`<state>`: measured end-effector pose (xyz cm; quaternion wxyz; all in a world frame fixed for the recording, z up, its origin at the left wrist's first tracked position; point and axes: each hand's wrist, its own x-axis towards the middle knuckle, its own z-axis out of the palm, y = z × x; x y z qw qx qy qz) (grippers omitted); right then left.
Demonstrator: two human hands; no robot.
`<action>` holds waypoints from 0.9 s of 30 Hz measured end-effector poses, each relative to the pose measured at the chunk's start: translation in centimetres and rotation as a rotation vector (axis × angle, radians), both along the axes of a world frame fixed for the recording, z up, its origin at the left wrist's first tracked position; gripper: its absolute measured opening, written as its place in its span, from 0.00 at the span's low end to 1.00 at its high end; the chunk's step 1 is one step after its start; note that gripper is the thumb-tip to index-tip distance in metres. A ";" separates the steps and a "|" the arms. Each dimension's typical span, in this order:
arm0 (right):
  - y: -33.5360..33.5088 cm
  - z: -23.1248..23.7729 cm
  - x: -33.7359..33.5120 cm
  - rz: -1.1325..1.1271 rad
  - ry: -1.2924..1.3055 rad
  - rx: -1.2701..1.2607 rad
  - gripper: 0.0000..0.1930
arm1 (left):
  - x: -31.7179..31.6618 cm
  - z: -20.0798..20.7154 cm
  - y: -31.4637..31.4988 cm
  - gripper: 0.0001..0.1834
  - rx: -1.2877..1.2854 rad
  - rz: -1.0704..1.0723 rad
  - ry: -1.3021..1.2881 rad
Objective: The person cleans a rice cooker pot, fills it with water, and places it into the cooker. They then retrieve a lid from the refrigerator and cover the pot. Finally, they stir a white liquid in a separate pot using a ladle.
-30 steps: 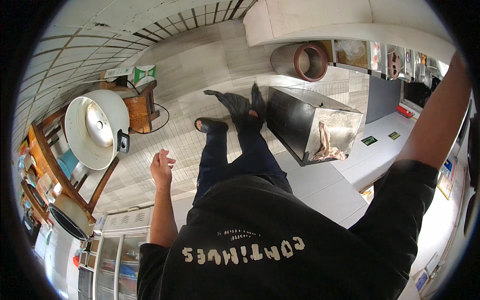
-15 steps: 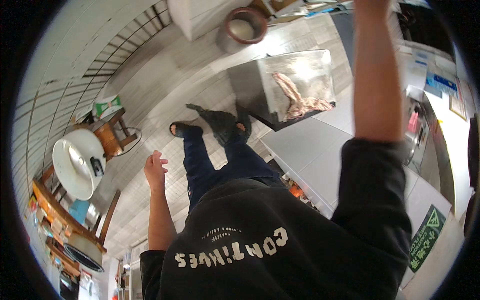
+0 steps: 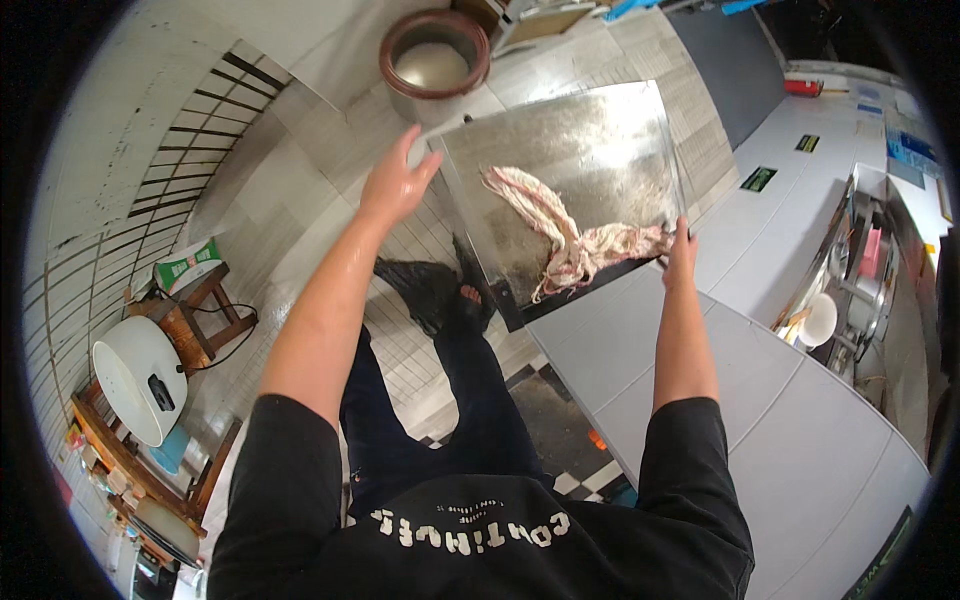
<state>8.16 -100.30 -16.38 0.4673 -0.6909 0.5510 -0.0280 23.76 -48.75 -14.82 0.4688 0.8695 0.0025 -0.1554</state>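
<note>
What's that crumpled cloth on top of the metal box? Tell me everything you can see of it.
The crumpled cloth is cream with pinkish-red patches and looks like soft, wrinkled fabric with stringy edges. It lies bent in a rough V on the stained top of the metal box, bunched along the near edge, one strip stretching toward the far left. Its right end meets the right hand; whether they touch is unclear.

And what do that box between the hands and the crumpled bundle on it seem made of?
Box: probably metal, perhaps stainless steel; its smudged grey top shines softly. Crumpled bundle: apparently matte cloth, judging by folds and frayed-looking edges; fibre unclear.
</note>
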 end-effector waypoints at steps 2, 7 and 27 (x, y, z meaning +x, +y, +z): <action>-0.4 -0.5 1.3 -0.002 -0.048 -0.057 0.52 | 2.0 -1.3 -2.1 0.34 -0.006 -0.029 0.020; 0.4 -0.4 3.0 0.018 0.059 -0.181 0.32 | 2.5 -2.4 -2.2 0.30 -0.024 0.047 0.118; 33.5 3.3 -0.9 0.441 0.100 0.352 0.22 | -10.1 -0.9 28.1 0.50 0.025 0.708 0.099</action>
